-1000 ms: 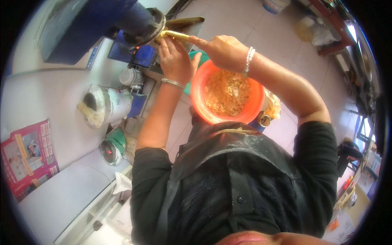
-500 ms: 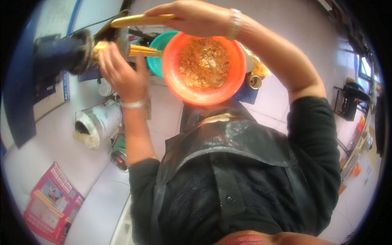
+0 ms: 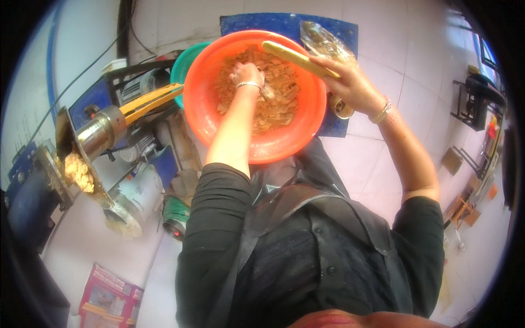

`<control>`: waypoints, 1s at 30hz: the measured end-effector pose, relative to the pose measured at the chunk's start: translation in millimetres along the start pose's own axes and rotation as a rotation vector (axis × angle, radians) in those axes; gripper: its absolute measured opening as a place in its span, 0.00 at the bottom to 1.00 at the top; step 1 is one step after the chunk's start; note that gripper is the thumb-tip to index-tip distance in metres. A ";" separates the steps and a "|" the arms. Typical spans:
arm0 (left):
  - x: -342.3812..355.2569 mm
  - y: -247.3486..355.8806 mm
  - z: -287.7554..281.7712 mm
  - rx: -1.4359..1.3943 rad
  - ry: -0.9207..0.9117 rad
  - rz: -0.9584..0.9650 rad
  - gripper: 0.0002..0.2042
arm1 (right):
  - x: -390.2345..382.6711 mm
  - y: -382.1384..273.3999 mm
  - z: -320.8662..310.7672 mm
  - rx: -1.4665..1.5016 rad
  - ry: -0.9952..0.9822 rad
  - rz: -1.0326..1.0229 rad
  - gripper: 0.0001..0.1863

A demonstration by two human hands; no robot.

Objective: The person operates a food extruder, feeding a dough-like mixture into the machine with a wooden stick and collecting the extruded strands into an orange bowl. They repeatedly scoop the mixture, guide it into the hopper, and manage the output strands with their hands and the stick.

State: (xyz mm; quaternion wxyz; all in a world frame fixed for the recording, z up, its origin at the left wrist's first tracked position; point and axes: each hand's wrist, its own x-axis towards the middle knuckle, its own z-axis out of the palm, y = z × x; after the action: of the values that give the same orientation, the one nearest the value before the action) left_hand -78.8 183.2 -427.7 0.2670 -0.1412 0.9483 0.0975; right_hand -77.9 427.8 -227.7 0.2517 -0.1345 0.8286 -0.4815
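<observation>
A stick (image 3: pixel 290 54) is clasped by the right hand (image 3: pixel 353 85), brown crumbs (image 3: pixel 279 112) touched by the left hand (image 3: pixel 247 74), its grip unclear

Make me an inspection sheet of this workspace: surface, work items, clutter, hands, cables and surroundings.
Surface: tiled floor; blue board, partly hidden by the orange basin.
Work items: brown flakes in the orange basin; yellow strips reaching from the metal tube toward its left rim; yellow lump near the tube's other end.
Clutter: clear bag and can right of the orange basin; green basin partly behind it.
Hands: left hand among the flakes, its hold unclear; right hand grips a stick.
Cables: dark cable at upper left.
Surroundings: pink poster at lower left; black chair at far right.
</observation>
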 end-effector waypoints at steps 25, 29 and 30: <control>-263.3 -112.7 -266.4 -2.037 0.163 0.375 0.13 | 23.9 -162.1 -6.6 0.042 -0.173 -0.113 0.24; -270.6 -142.6 -356.0 -1.769 0.556 0.466 0.14 | 20.2 -199.9 -8.9 0.070 -0.224 -0.153 0.26; -264.2 -155.4 -366.3 -1.617 0.684 0.431 0.13 | 20.2 -212.0 -10.7 0.058 -0.280 -0.118 0.24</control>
State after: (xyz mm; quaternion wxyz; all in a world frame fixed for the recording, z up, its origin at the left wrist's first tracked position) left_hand 11.5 -1.4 3.5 -0.2344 -0.1262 0.6237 0.7349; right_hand -104.7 320.2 -45.6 0.3401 -0.2414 0.7618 -0.4957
